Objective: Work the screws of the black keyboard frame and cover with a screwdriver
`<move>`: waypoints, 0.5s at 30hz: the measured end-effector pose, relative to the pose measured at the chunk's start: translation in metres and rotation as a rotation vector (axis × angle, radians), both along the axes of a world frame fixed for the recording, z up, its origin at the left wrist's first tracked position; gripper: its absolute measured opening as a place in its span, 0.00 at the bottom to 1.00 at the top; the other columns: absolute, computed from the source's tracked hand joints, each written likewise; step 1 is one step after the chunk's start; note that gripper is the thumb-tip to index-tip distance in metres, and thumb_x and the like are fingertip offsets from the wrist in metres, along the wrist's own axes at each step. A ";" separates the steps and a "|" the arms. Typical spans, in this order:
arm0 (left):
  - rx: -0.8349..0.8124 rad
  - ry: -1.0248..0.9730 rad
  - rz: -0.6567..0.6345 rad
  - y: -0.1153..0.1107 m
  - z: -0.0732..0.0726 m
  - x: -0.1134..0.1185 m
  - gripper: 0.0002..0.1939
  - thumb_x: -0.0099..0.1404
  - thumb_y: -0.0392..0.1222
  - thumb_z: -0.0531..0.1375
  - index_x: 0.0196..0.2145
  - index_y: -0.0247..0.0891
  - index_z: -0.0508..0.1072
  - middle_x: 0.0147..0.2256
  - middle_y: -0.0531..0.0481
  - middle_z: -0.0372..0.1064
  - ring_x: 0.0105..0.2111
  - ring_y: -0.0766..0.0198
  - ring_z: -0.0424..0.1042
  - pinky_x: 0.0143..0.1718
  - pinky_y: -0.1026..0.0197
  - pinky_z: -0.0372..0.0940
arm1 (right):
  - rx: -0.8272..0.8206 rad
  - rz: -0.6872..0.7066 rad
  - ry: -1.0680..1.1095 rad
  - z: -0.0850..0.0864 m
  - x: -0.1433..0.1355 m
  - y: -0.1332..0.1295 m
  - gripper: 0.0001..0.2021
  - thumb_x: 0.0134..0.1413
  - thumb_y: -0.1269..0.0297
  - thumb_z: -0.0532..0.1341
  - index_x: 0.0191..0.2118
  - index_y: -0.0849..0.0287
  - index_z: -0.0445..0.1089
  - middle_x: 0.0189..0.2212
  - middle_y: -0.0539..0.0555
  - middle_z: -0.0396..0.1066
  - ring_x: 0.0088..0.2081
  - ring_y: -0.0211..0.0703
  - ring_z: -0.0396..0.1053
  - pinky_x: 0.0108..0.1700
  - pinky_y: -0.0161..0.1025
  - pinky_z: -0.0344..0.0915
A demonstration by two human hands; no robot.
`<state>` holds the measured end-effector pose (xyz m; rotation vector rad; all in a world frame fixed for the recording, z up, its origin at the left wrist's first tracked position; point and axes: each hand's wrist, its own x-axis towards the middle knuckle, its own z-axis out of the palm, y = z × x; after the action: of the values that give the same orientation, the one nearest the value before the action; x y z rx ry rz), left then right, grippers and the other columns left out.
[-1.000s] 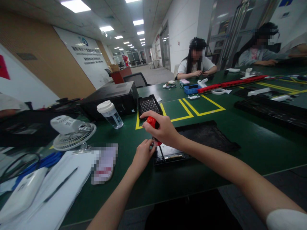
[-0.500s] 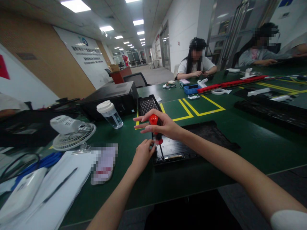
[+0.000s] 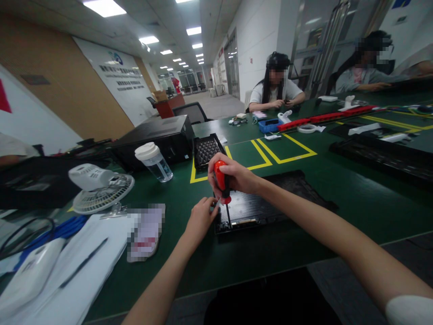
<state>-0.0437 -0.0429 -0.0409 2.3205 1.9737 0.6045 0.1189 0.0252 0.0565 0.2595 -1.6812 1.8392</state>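
Note:
My right hand (image 3: pixel 233 174) is wrapped round the red and black handle of a screwdriver (image 3: pixel 221 178). The screwdriver stands nearly upright, its shaft reaching down to the near left corner of a black panel (image 3: pixel 287 194) that lies on the green table. At the panel's left edge is my left hand (image 3: pixel 202 218), its fingers bent together close to the screwdriver's shaft. What its fingertips hold, if anything, is too small to tell.
Behind my hands lies a black tray (image 3: pixel 207 151) with round pockets. To the left are a lidded cup (image 3: pixel 155 162), a white fan (image 3: pixel 103 187) and papers (image 3: pixel 101 253). Another black panel (image 3: pixel 382 158) lies right. A person (image 3: pixel 275 85) sits across the table.
The fingers of my right hand have closed round the screwdriver handle; they were stretched out beside it before. My left hand has stayed at the panel's edge.

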 end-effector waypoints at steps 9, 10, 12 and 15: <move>-0.002 -0.004 -0.018 -0.001 -0.001 -0.001 0.08 0.63 0.38 0.55 0.39 0.37 0.71 0.34 0.49 0.67 0.29 0.65 0.69 0.35 0.63 0.64 | -0.028 -0.012 -0.005 -0.001 0.006 0.002 0.09 0.58 0.62 0.47 0.42 0.58 0.55 0.28 0.49 0.66 0.23 0.35 0.65 0.28 0.37 0.66; 0.000 -0.003 -0.018 -0.001 -0.001 -0.001 0.08 0.63 0.38 0.55 0.39 0.37 0.71 0.34 0.49 0.67 0.29 0.64 0.69 0.35 0.63 0.64 | -0.022 -0.017 -0.009 -0.002 0.007 0.002 0.09 0.58 0.62 0.47 0.43 0.58 0.55 0.28 0.49 0.66 0.23 0.35 0.65 0.28 0.37 0.67; -0.002 -0.006 -0.017 -0.001 -0.001 -0.001 0.08 0.63 0.39 0.55 0.39 0.37 0.70 0.34 0.49 0.67 0.30 0.64 0.69 0.35 0.63 0.64 | -0.011 -0.030 -0.020 -0.002 0.008 0.002 0.10 0.58 0.61 0.48 0.44 0.58 0.55 0.28 0.49 0.66 0.24 0.36 0.66 0.30 0.37 0.67; 0.001 -0.014 -0.018 -0.001 -0.001 -0.001 0.08 0.63 0.38 0.55 0.39 0.37 0.70 0.35 0.48 0.68 0.30 0.64 0.69 0.35 0.62 0.64 | 0.005 -0.054 -0.043 -0.002 0.010 0.001 0.11 0.58 0.60 0.50 0.45 0.59 0.56 0.27 0.48 0.65 0.25 0.36 0.67 0.31 0.37 0.67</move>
<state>-0.0445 -0.0435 -0.0417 2.3252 1.9455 0.6185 0.1285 0.0257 0.0543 0.1766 -1.7060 1.8128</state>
